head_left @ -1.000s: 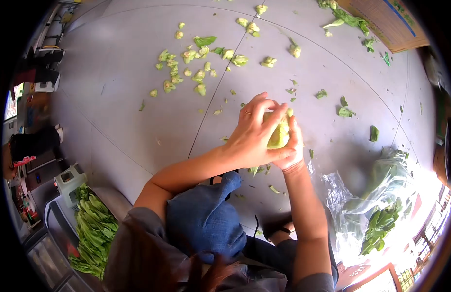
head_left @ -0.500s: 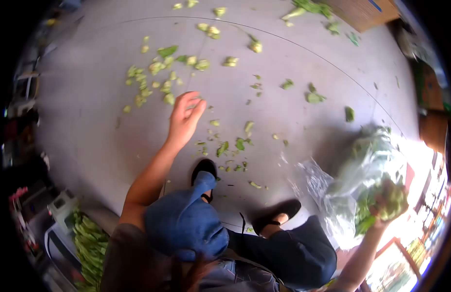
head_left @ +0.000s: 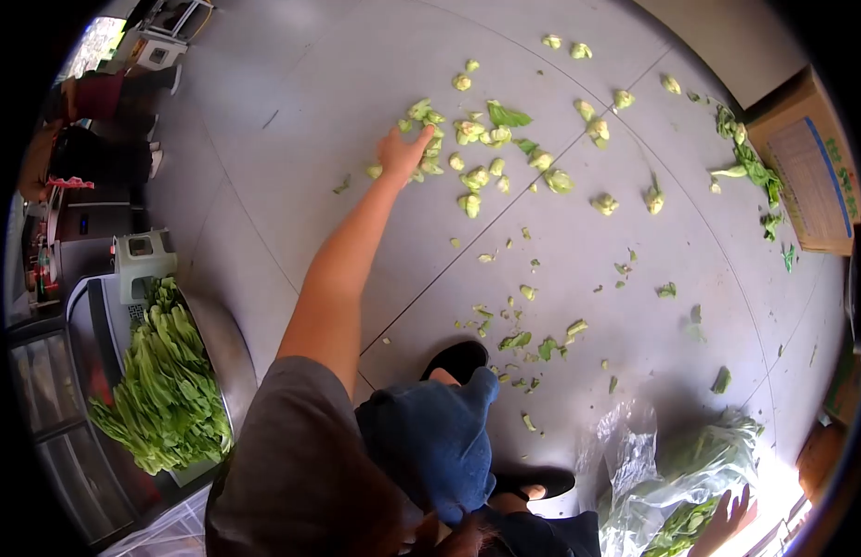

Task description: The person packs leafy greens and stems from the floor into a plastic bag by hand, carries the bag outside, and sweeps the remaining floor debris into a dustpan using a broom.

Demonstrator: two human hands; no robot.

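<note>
"See anything on the far right?"
"Can make out a cardboard box (head_left: 804, 176), printed with a blue stripe and green characters."
"And on the left?"
"Can spot a pale stool (head_left: 138, 271), and, farther up, people (head_left: 105, 153) in dark clothing."
"Look above them, too."
"Can see a white appliance (head_left: 158, 54), too small to identify."

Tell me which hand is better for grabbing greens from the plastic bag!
Probably the right hand: it's beside the plastic bag, fingers spread. The left hand is far across the floor, down at the pale green pieces.
</note>
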